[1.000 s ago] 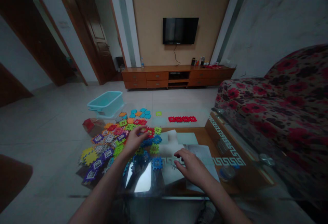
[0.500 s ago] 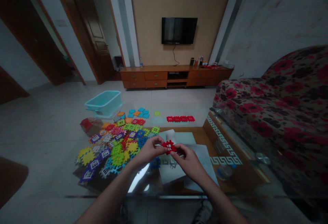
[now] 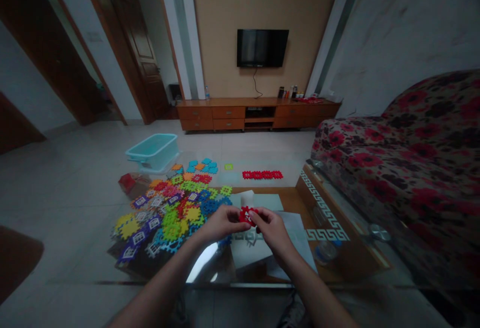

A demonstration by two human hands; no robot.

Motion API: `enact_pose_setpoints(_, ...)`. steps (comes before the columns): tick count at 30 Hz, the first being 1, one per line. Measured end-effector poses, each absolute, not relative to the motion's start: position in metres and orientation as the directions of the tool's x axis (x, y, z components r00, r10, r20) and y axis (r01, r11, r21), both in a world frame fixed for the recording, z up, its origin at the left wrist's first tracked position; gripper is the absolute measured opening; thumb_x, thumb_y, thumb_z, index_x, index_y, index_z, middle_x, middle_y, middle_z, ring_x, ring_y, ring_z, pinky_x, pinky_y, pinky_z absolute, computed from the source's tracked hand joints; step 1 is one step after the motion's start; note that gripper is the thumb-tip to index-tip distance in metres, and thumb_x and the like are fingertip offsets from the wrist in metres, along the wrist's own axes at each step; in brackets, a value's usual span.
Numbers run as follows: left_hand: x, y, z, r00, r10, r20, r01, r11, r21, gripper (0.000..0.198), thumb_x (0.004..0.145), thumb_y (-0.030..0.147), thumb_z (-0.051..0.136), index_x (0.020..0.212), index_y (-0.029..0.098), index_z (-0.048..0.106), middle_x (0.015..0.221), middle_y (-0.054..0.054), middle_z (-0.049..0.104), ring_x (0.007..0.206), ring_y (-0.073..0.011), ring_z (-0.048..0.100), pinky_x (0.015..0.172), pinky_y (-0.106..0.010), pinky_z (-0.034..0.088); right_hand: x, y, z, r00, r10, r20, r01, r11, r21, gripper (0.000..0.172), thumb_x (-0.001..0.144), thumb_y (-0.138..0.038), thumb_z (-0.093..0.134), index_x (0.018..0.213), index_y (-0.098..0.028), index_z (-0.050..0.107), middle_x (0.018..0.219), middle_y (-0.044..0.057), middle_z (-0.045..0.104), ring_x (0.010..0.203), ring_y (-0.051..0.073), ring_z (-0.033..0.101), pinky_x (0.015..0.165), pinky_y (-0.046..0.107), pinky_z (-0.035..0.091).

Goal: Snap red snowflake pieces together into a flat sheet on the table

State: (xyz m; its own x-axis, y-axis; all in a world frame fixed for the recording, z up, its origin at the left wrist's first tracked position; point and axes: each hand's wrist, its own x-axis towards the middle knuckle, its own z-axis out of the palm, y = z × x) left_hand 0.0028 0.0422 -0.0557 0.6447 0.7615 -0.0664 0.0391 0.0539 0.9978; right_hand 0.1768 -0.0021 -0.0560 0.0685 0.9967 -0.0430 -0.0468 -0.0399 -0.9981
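Between both hands, over the front of the glass table, is a red interlocking plastic tile [image 3: 247, 216] with notched edges and a window-like cut-out. My left hand [image 3: 224, 222] pinches its left side between thumb and fingers. From the right, my right hand [image 3: 270, 224] grips the same tile, its fingers covering part of the face. Beyond the hands lies a row of joined red tiles [image 3: 262, 174]. On the left a heap of loose tiles in many colours [image 3: 172, 223] spreads over the glass. A single green square tile [image 3: 228, 167] lies left of the row.
A pale blue plastic tub [image 3: 153, 152] stands at the far left, with a red item [image 3: 127, 183] near it. Papers [image 3: 290, 238] and a clear bottle [image 3: 327, 252] show below the glass. A flowered sofa [image 3: 405, 133] flanks the right side; a TV cabinet [image 3: 228, 115] is beyond.
My right fingers have moved over the face of the red tile, and my left grip has shifted slightly. The tile stays between both hands. The heap and red row look the same.
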Motion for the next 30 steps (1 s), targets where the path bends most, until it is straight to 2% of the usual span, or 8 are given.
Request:
enact_pose_setpoints(5, -0.003, 0.040, -0.063, 0.623, 0.781, -0.033, 0.260, -0.167, 0.951, 0.054, 0.067, 0.033, 0.083, 0.116, 0.017, 0.066, 0.108, -0.010, 0.071, 0.095, -0.0234, 0.066, 0.078, -0.032, 0.052, 0.179, -0.003, -0.048, 0.121, 0.992, -0.033, -0.079, -0.023, -0.997, 0.042, 0.068, -0.057, 0.074, 0.079, -0.017, 0.073, 0.070, 0.004, 0.069, 0.062, 0.016, 0.054, 0.054, 0.027, 0.036)
enact_pose_setpoints(8, -0.011, 0.045, -0.076, 0.517, 0.855, 0.038, 0.496, -0.335, 0.801, 0.045, 0.075, 0.035, 0.074, 0.116, 0.019, 0.065, 0.112, -0.010, 0.069, 0.099, -0.0237, 0.066, 0.080, -0.033, 0.053, 0.181, -0.005, -0.047, 0.158, 0.987, -0.040, -0.085, -0.027, -0.996, 0.042, 0.066, -0.057, 0.075, 0.077, -0.017, 0.073, 0.067, 0.003, 0.067, 0.061, 0.016, 0.053, 0.054, 0.026, 0.036)
enact_pose_setpoints(10, -0.016, 0.054, -0.086, 0.451, 0.885, 0.115, 0.614, -0.401, 0.680, 0.038, 0.080, 0.036, 0.067, 0.114, 0.019, 0.065, 0.114, -0.010, 0.068, 0.103, -0.0238, 0.064, 0.089, -0.035, 0.051, 0.182, -0.006, -0.046, 0.167, 0.985, -0.043, -0.091, -0.028, -0.995, 0.041, 0.067, -0.056, 0.075, 0.077, -0.016, 0.073, 0.067, 0.002, 0.066, 0.062, 0.016, 0.053, 0.055, 0.026, 0.036)
enact_pose_setpoints(13, -0.027, 0.075, -0.098, 0.371, 0.917, 0.149, 0.715, -0.384, 0.585, 0.032, 0.085, 0.031, 0.059, 0.114, 0.017, 0.063, 0.116, -0.012, 0.065, 0.111, -0.0252, 0.060, 0.098, -0.038, 0.046, 0.181, -0.008, -0.045, 0.159, 0.987, -0.028, -0.089, -0.014, -0.996, 0.040, 0.069, -0.055, 0.074, 0.079, -0.016, 0.073, 0.066, 0.002, 0.065, 0.062, 0.015, 0.052, 0.055, 0.026, 0.036)
enact_pose_setpoints(18, -0.053, 0.117, -0.108, 0.251, 0.957, 0.142, 0.874, -0.288, 0.392, 0.028, 0.085, 0.027, 0.056, 0.110, 0.015, 0.063, 0.111, -0.014, 0.064, 0.110, -0.0275, 0.058, 0.097, -0.039, 0.043, 0.181, -0.007, -0.040, 0.133, 0.991, -0.009, -0.083, 0.002, -0.997, 0.037, 0.072, -0.053, 0.072, 0.077, -0.016, 0.072, 0.065, 0.001, 0.063, 0.060, 0.014, 0.051, 0.055, 0.026, 0.036)
enact_pose_setpoints(22, -0.067, 0.147, -0.111, 0.190, 0.973, 0.128, 0.943, -0.218, 0.251, 0.032, 0.088, 0.028, 0.053, 0.114, 0.012, 0.062, 0.117, -0.017, 0.060, 0.113, -0.0293, 0.056, 0.098, -0.040, 0.042, 0.179, -0.003, -0.037, 0.132, 0.991, 0.002, -0.075, 0.012, -0.997, 0.035, 0.074, -0.050, 0.071, 0.078, -0.016, 0.071, 0.067, 0.002, 0.064, 0.062, 0.015, 0.052, 0.056, 0.026, 0.037)
enact_pose_setpoints(26, -0.068, 0.170, -0.116, 0.187, 0.977, 0.101, 0.966, -0.202, 0.162, 0.038, 0.090, 0.034, 0.052, 0.122, 0.015, 0.061, 0.130, -0.016, 0.055, 0.120, -0.0284, 0.053, 0.102, -0.040, 0.040, 0.177, -0.001, -0.036, 0.134, 0.991, -0.007, -0.069, 0.002, -0.998, 0.033, 0.075, -0.048, 0.070, 0.080, -0.015, 0.072, 0.069, 0.003, 0.066, 0.064, 0.016, 0.054, 0.058, 0.026, 0.038)
enact_pose_setpoints(30, -0.066, 0.184, -0.124, 0.192, 0.978, 0.084, 0.974, -0.201, 0.108, 0.039, 0.092, 0.039, 0.050, 0.121, 0.017, 0.064, 0.135, -0.017, 0.053, 0.126, -0.0306, 0.048, 0.106, -0.042, 0.037, 0.176, 0.001, -0.035, 0.146, 0.989, 0.013, -0.074, 0.024, -0.997, 0.029, 0.076, -0.045, 0.070, 0.076, -0.016, 0.071, 0.065, 0.002, 0.064, 0.062, 0.015, 0.053, 0.059, 0.027, 0.040)
